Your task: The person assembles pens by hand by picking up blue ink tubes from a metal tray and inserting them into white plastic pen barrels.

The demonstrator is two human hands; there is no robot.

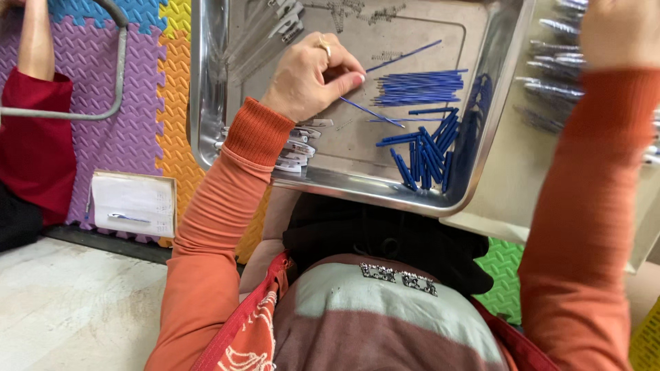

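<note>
While left hand point(309, 79) pinches, steel tray point(206, 89) holding blue rods point(419, 88), metal clips point(297, 148)

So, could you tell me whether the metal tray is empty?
Not empty: the metal tray holds many thin blue sticks, plus metal clips near the left hand.

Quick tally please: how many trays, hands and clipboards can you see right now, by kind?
Steel trays: 1, the tray that holds thin blue sticks, too many and overlapping to count
Wearer's hands: 2, left hand pinching over the tray, right hand at the top right edge
Clipboards: 1, white clipboard on the foam mats
Total: 4
</note>
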